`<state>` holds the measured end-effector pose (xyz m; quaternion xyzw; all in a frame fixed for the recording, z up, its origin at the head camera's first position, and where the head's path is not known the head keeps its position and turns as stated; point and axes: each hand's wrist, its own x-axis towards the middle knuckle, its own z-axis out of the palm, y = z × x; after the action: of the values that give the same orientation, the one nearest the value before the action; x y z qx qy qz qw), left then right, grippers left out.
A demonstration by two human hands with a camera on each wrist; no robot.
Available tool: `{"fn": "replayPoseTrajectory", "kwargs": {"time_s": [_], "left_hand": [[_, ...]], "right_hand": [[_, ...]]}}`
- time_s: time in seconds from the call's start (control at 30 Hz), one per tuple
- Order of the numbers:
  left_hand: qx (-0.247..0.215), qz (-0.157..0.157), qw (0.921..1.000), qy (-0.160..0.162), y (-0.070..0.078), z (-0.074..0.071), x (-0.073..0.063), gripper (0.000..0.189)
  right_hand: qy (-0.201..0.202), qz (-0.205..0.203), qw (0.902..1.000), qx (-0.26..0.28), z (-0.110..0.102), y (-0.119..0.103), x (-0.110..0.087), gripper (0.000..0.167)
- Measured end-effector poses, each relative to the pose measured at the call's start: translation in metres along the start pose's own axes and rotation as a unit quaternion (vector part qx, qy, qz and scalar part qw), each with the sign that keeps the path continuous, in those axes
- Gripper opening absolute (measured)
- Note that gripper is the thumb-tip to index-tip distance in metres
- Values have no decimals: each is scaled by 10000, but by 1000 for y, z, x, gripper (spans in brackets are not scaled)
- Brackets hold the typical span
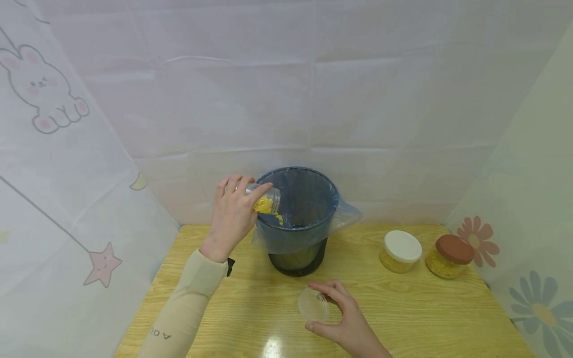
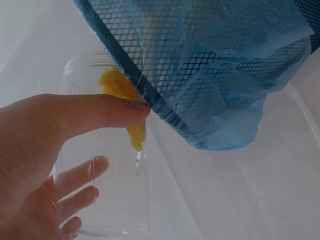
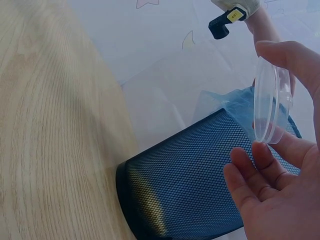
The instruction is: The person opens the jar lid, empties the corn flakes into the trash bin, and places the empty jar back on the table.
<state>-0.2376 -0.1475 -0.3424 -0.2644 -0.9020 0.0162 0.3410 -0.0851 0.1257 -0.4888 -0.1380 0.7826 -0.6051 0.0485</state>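
Note:
My left hand [image 1: 230, 211] grips a clear plastic jar [image 2: 117, 192] and tips it over the rim of a dark mesh wastebasket [image 3: 190, 175]. Yellow flaky bits [image 2: 120, 84] lie toward the jar's mouth, and some of them [image 1: 279, 219] spill out into the basket. A thin blue bag [image 1: 286, 242] lines the basket and folds down over its rim. In front of it, above the table, my right hand [image 1: 349, 320] pinches a round clear lid [image 1: 312, 305] by its edge between thumb and fingers. The right wrist view shows that lid [image 3: 267, 102] nearly edge-on.
Two squat jars of yellow bits stand on the wooden table [image 1: 380, 308] to the right, one with a white lid [image 1: 402, 246], the other with a brown-red lid [image 1: 455, 249]. Printed cloth walls [image 1: 224, 99] rise behind the wastebasket and along both sides.

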Motion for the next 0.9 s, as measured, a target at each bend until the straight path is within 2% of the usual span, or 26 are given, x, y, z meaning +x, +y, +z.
{"fn": "replayPoseTrajectory", "kwargs": {"time_s": [0.57, 0.9], "left_hand": [[440, 337, 9982, -216, 1, 0, 2, 61], [395, 422, 9979, -309, 2, 1, 1, 60]], "right_hand": [[-44, 145, 9999, 6, 0, 1, 1, 61], [-85, 191, 9998, 17, -1, 2, 1, 63]]}}
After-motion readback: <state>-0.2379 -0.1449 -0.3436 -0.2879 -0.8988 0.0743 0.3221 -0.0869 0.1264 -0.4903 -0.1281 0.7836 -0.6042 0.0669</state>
